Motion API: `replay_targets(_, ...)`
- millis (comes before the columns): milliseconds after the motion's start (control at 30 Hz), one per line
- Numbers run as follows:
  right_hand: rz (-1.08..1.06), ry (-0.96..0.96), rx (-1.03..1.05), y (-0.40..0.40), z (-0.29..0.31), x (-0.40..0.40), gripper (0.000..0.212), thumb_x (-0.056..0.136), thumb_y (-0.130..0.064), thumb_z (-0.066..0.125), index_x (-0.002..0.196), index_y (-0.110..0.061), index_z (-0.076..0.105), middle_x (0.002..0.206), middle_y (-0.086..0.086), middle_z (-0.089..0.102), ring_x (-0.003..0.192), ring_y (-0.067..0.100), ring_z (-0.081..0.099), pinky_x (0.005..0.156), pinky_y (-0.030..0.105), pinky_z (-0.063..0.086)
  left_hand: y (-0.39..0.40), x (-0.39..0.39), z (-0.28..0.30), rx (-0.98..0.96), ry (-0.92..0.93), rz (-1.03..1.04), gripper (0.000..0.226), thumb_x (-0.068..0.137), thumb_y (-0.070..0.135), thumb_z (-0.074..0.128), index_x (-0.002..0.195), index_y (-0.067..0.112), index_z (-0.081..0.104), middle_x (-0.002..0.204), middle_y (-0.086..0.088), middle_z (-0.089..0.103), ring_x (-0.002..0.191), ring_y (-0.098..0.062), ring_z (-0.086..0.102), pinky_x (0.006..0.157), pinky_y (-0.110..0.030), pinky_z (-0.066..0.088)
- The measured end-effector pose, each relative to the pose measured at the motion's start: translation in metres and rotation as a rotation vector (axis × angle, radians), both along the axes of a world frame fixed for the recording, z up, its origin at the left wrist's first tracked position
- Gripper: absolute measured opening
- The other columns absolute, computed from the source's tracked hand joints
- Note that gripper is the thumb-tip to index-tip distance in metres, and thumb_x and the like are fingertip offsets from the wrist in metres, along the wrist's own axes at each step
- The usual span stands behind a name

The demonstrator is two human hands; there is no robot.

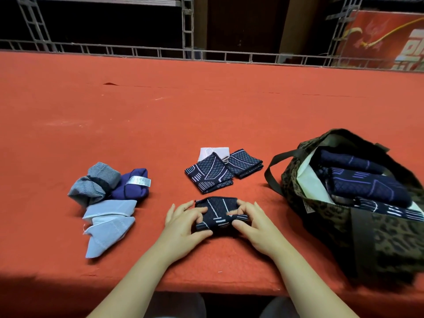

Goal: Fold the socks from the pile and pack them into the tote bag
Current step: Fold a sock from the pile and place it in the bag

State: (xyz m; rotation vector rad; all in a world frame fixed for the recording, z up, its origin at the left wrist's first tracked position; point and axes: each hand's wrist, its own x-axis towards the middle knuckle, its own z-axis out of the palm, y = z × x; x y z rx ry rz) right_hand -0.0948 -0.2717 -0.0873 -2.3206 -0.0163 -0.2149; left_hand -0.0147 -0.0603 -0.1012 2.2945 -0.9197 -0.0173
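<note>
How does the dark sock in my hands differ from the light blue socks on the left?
The dark sock is navy with white line patterns, gripped by both the left hand and right hand; the light blue socks are pale, finely striped and lie untouched. Both rest on the red table.

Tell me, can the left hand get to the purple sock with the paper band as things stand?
Probably yes. The purple sock lies in the open on the table, with nothing between it and the left hand. That hand, though, is busy gripping the dark patterned sock.

A stage or event hall: red carpet (pixel 206 115) covers the platform, with metal trusses (pixel 188 26) and a red banner (pixel 385 42) behind.
</note>
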Motion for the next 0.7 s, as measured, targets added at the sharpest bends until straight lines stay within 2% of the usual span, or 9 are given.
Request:
replay_targets(33,-0.024,0.005,-0.006,0.002,0.001,0.000,0.021,0.089,-0.028,0.058,0.081,-0.033,0.040,0.099,-0.023,0.057,0.110,-0.010,0.044,0.113,0.032,0.016,-0.001,0.001,0.000,-0.005,0.009,0.012,0.035,0.064,0.066,0.040,0.072,0.032,0.034,0.123,0.028,0.043,0.130,0.005,0.021,0.115,-0.036,-0.004)
replay_targets(100,-0.089,0.001,0.024,0.003,0.001,0.002,0.022,0.093,-0.022,0.056,0.081,-0.030,0.039,0.080,-0.017,0.053,0.082,-0.003,0.048,0.096,0.033,0.032,-0.003,0.002,-0.001,-0.010,-0.019,0.060,0.039,0.068,0.066,0.032,0.081,0.031,0.042,0.115,0.021,0.052,0.125,0.004,0.032,0.115,-0.036,-0.006)
replay_targets(200,-0.158,-0.012,0.056,0.003,0.002,0.007,0.021,0.094,-0.027,0.054,0.080,-0.026,0.039,0.071,-0.011,0.049,0.070,0.008,0.045,0.065,0.020,0.034,-0.009,0.007,-0.002,-0.050,-0.049,0.176,0.053,0.072,0.065,0.030,0.089,0.018,0.049,0.078,0.015,0.054,0.093,-0.005,0.055,0.114,-0.037,-0.005)
replay_targets(233,-0.181,-0.011,0.066,0.003,0.003,0.011,0.020,0.094,-0.028,0.054,0.081,-0.024,0.040,0.068,-0.010,0.047,0.066,0.007,0.043,0.061,0.019,0.033,-0.012,0.009,-0.002,-0.073,-0.034,0.219,0.045,0.076,0.062,0.038,0.086,0.019,0.048,0.068,0.013,0.050,0.083,-0.005,0.055,0.114,-0.037,-0.004)
replay_targets(300,-0.229,-0.015,0.086,0.004,0.005,0.022,0.019,0.094,-0.029,0.054,0.085,-0.018,0.042,0.065,-0.009,0.042,0.062,0.009,0.041,0.058,0.020,0.032,-0.017,0.015,-0.001,-0.121,0.029,0.292,0.023,0.086,0.045,0.055,0.085,0.025,0.046,0.063,0.012,0.053,0.080,-0.003,0.056,0.115,-0.040,-0.004)
replay_targets(433,-0.339,0.000,0.045,0.003,0.003,0.049,0.021,0.092,-0.038,0.054,0.092,-0.018,0.047,0.068,-0.010,0.047,0.078,0.020,0.053,0.074,0.037,0.041,-0.027,0.025,0.005,-0.087,0.117,0.425,0.010,0.089,0.041,0.057,0.094,0.032,0.055,0.070,0.009,0.063,0.089,-0.003,0.058,0.116,-0.046,0.000)
replay_targets(533,-0.409,0.032,-0.034,0.000,-0.002,0.061,0.022,0.089,-0.046,0.055,0.092,-0.026,0.048,0.070,-0.010,0.055,0.088,0.022,0.059,0.083,0.036,0.042,-0.032,0.031,0.004,0.060,0.087,0.487,0.019,0.086,0.049,0.056,0.096,0.033,0.059,0.076,0.013,0.059,0.101,-0.011,0.052,0.115,-0.051,0.007)
replay_targets(633,-0.416,0.055,-0.124,-0.002,-0.004,0.068,0.022,0.088,-0.051,0.055,0.094,-0.029,0.053,0.078,-0.010,0.060,0.094,0.020,0.061,0.090,0.034,0.038,-0.033,0.035,0.004,0.133,0.047,0.499,0.031,0.084,0.053,0.056,0.107,0.033,0.062,0.116,0.013,0.057,0.127,-0.014,0.037,0.116,-0.049,0.006)
replay_targets(700,-0.413,0.058,-0.155,-0.002,-0.005,0.071,0.027,0.089,-0.053,0.052,0.099,-0.029,0.058,0.089,-0.008,0.066,0.098,0.017,0.061,0.093,0.034,0.036,-0.034,0.036,0.004,0.172,0.057,0.483,0.040,0.085,0.055,0.053,0.115,0.030,0.061,0.138,0.013,0.045,0.139,-0.014,0.022,0.117,-0.048,0.000)
